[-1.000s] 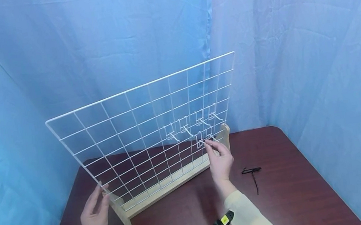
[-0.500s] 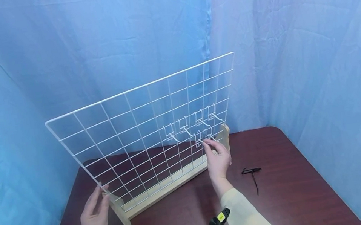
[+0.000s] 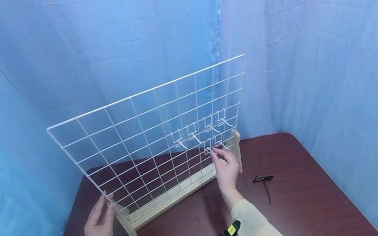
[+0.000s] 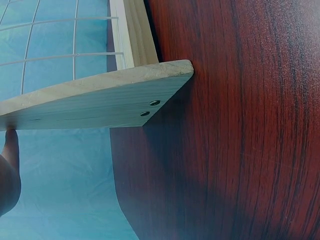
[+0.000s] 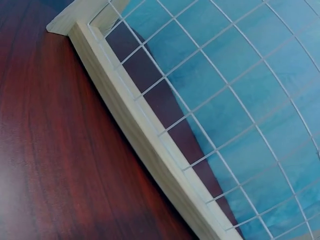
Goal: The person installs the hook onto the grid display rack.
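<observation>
A white wire grid panel (image 3: pixel 147 127) stands in a pale wooden stand (image 3: pixel 177 196). Thumb and fingertips of my left hand (image 3: pixel 98 225) hold the top of the stand's left end piece (image 4: pixel 100 95); one digit touches its wood in the left wrist view. My right hand (image 3: pixel 226 169) pinches the prong of a white wire hook (image 3: pixel 208 149) set against the lower right of the grid; whether its loops sit fully over a wire cannot be told. Beside it another white hook (image 3: pixel 220 143) is partly hidden by the fingers. Several more, such as the leftmost hook (image 3: pixel 179 141), hang in a row above.
A black wire hook (image 3: pixel 264 179) lies on the dark red-brown table (image 3: pixel 303 198), to the right of my right hand. Blue curtains (image 3: pixel 110 36) surround the table at the back and sides. A black device (image 3: pixel 228 235) is worn at the right sleeve.
My right hand has shifted slightly left and down, with the pinched hook moving a little the same way. The left hand and the stand have stayed in place.
</observation>
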